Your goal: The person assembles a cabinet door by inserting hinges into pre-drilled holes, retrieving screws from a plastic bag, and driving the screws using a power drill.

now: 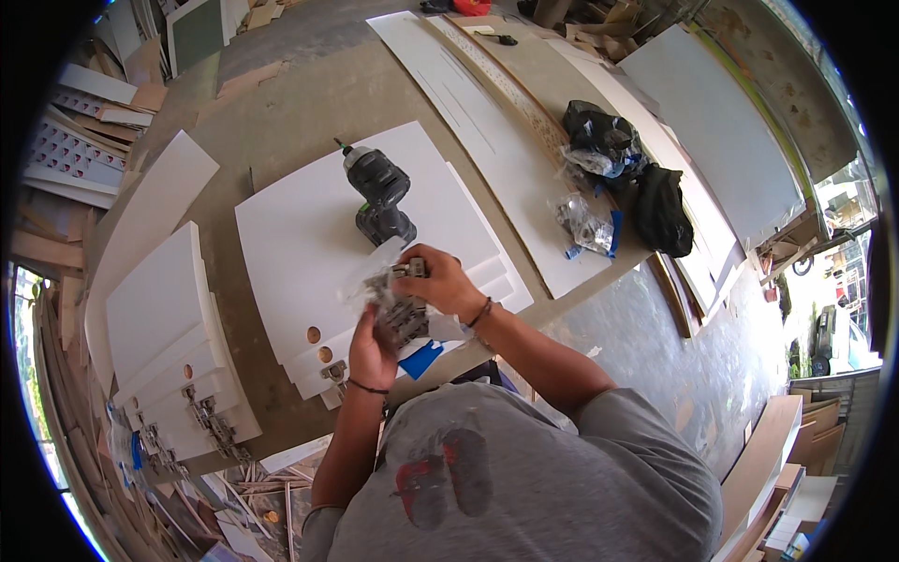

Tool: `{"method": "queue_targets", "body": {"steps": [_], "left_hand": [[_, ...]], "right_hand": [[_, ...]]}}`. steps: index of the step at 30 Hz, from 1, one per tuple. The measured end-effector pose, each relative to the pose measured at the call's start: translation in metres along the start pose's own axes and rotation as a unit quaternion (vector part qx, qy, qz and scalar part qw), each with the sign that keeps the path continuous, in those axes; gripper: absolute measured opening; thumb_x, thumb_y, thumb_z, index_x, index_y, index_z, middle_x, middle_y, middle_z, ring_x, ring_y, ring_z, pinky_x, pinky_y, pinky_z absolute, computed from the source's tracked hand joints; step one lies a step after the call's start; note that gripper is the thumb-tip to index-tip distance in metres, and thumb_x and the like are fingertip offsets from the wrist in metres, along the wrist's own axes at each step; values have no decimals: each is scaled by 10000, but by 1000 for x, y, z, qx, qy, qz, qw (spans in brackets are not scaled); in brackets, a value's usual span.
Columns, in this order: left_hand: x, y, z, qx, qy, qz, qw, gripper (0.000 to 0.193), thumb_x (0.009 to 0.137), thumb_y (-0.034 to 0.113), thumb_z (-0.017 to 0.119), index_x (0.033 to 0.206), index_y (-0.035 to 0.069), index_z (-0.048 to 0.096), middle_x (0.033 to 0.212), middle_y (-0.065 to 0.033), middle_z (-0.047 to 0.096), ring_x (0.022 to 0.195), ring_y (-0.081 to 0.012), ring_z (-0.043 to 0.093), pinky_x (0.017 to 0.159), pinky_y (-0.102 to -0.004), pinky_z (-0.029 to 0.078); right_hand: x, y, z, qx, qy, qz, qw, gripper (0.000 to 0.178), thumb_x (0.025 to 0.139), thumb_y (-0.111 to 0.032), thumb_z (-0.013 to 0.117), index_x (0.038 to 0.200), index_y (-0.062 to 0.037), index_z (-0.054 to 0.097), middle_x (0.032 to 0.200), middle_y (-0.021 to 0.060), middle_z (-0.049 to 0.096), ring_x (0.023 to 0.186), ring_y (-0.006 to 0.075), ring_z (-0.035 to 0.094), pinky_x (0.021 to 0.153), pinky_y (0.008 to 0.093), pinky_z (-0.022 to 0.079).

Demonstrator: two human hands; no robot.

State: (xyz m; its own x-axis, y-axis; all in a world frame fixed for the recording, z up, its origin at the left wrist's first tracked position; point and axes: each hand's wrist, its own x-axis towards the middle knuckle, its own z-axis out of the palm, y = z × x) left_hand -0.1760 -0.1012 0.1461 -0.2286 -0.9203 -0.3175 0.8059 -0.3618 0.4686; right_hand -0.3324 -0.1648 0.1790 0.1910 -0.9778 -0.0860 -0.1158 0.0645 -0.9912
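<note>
A clear plastic bag [359,292] of metal cabinet hinges [403,323] is held over the near edge of a stack of white panels [300,244]. My left hand [372,348] is closed round the bag from below. My right hand [444,284] is closed at the bag's top on a metal hinge [413,269]; its fingertips are partly hidden. A black cordless drill [379,192] lies on the top panel just beyond my hands. Round cup holes [325,354] are bored along the panel edges, and one hinge [333,373] sits at the near edge beside my left wrist.
To the left, another stack of white panels [154,309] has several hinges [211,417] at its near edge. Long white boards [459,103] lie beyond, with black plastic bags [665,211] and a clear bag of hardware [585,225] on the right. Wood offcuts [80,140] are piled far left.
</note>
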Motion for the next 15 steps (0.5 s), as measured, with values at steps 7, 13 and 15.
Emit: {"method": "queue_targets", "body": {"steps": [7, 13, 15], "left_hand": [[79, -88, 53, -19, -31, -113, 993, 368, 929, 323, 457, 1195, 70, 472, 1184, -99, 555, 1026, -225, 569, 895, -373, 448], [171, -170, 100, 107, 16, -172, 979, 297, 938, 311, 448, 1121, 89, 521, 1107, -48, 588, 931, -191, 591, 824, -353, 479], [191, -188, 103, 112, 32, -174, 978, 309, 942, 318, 439, 1139, 92, 513, 1125, -60, 578, 973, -209, 579, 848, -378, 473]], "right_hand": [[-7, 26, -127, 146, 105, 51, 982, 226, 756, -101, 697, 942, -81, 569, 657, -10, 549, 519, 45, 467, 433, 200, 332], [1, 89, -251, 320, 202, 47, 925, 208, 781, -49, 664, 927, -119, 533, 724, 4, 567, 489, 64, 451, 438, 210, 326], [3, 103, -277, 343, 217, 37, 913, 206, 781, -45, 664, 913, -124, 528, 722, 1, 568, 484, 65, 447, 438, 208, 327]]}}
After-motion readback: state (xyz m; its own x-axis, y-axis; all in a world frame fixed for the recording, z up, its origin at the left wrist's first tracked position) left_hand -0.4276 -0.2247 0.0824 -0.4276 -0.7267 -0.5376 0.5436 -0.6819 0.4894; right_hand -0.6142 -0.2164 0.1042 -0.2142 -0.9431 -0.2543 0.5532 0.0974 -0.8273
